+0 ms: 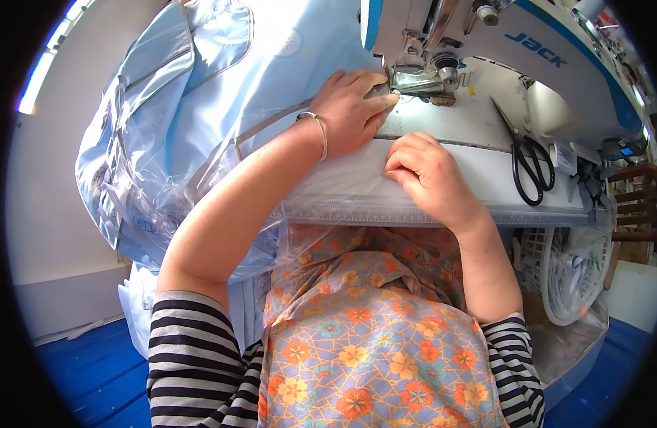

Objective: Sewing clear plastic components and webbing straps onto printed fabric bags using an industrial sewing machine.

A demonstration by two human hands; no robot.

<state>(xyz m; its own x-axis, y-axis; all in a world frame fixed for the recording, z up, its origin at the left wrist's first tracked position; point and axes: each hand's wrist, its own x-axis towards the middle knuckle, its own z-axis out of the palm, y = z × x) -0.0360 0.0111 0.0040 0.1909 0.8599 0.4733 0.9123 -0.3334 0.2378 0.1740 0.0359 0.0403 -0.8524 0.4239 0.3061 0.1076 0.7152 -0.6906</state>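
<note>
Pale blue fabric point(154, 143) is heaped over the left end of the table point(485, 167), hiding that edge, and spills past the front-left corner toward the floor. A grey trim point(268, 123) runs across it toward the presser foot point(423, 88). With so much cloth hanging off the corner, its weight could drag the part near the foot sideways, and a loose fold might slip beneath and be caught.

The left hand point(351, 107) lies palm down on the fabric, its grip spread, fingertips just beside the foot. That closeness looks like the sharpest risk: if the machine ran while the fingers were there, one could be pinched or pricked. The needle itself is too small to make out.

The right hand point(427, 171) rests between the foot and the table's front edge, its grip curled with thumb and forefinger brought together; whether they pinch anything, I cannot tell. Clear film point(296, 239) hangs over the front edge and seems liable to snag on a forearm or on the bracelet point(323, 135) at the left wrist.

Farther out, black-handled scissors point(532, 167) lie near the table's right end, blades pointing toward the sewing machine point(578, 75); a sweep of the right arm could knock them off the front edge. Below the front-right corner stands a white basket point(546, 274), where they might land.
</note>
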